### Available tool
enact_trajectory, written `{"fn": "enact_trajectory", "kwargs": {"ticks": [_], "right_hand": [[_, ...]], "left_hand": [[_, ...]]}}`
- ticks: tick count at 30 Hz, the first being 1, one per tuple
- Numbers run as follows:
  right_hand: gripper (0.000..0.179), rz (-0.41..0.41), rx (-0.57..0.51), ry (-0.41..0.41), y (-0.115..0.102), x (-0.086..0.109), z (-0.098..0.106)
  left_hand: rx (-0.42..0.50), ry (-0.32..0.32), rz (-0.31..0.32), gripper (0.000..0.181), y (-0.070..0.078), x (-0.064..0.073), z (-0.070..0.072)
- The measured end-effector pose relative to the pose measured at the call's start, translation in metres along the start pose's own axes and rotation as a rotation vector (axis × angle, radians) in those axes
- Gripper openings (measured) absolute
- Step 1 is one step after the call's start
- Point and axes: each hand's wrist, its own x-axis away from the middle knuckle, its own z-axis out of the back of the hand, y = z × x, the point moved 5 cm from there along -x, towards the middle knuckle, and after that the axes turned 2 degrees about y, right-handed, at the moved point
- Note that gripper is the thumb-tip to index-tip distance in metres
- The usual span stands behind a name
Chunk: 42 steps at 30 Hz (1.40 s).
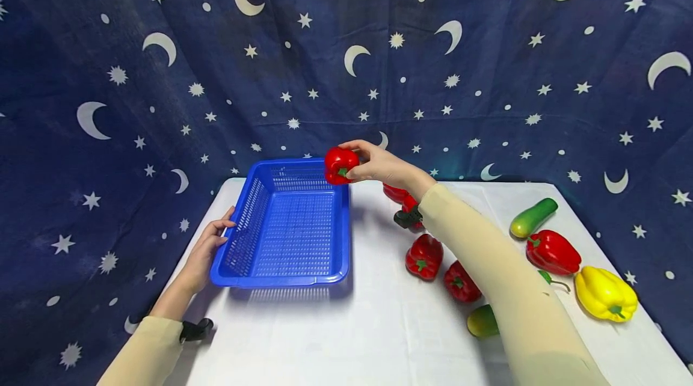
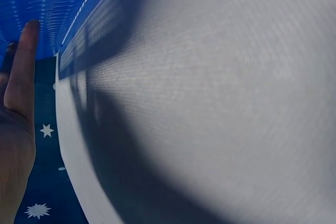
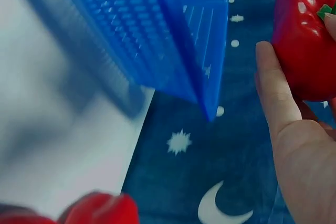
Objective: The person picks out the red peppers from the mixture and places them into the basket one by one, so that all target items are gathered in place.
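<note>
My right hand [image 1: 379, 166] holds a red bell pepper [image 1: 338, 163] by its sides, above the far right corner of a blue plastic basket [image 1: 281, 281]. Its green stem shows beside the thumb in the right wrist view, where the fingers [image 3: 275, 90] lie along the pepper's side. At the basket's left side is my left hand [image 1: 208, 248], fingertips on the rim and outer wall. In the left wrist view a finger [image 2: 23, 72] stretches straight along the slotted wall. Nothing lies inside the basket.
Right of the basket, red bell peppers [image 1: 424, 257] lie partly under my right sleeve [image 1: 498, 266]. Farther right are a green cucumber-like vegetable [image 1: 533, 217], another red pepper [image 1: 553, 252] and a yellow bell pepper [image 1: 605, 293]. A starry curtain [image 1: 325, 73] hangs behind the white table [image 1: 368, 338].
</note>
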Motion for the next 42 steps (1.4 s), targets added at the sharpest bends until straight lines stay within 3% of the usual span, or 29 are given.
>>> {"fn": "enact_trajectory", "kwargs": {"ticks": [10, 23, 42], "right_hand": [[0.072, 0.009, -0.119, -0.043, -0.004, -0.040, -0.041], [0.072, -0.029, -0.122, -0.015, -0.005, -0.083, -0.094], [0.073, -0.138, -0.125, 0.076, 0.028, -0.110, -0.133]], "left_hand": [[-0.021, 0.011, -0.005, 0.032, 0.001, 0.000, -0.001], [-0.012, 0.025, -0.019, 0.031, -0.002, 0.000, -0.001], [-0.032, 0.041, -0.010, 0.033, -0.003, 0.002, -0.001]]}}
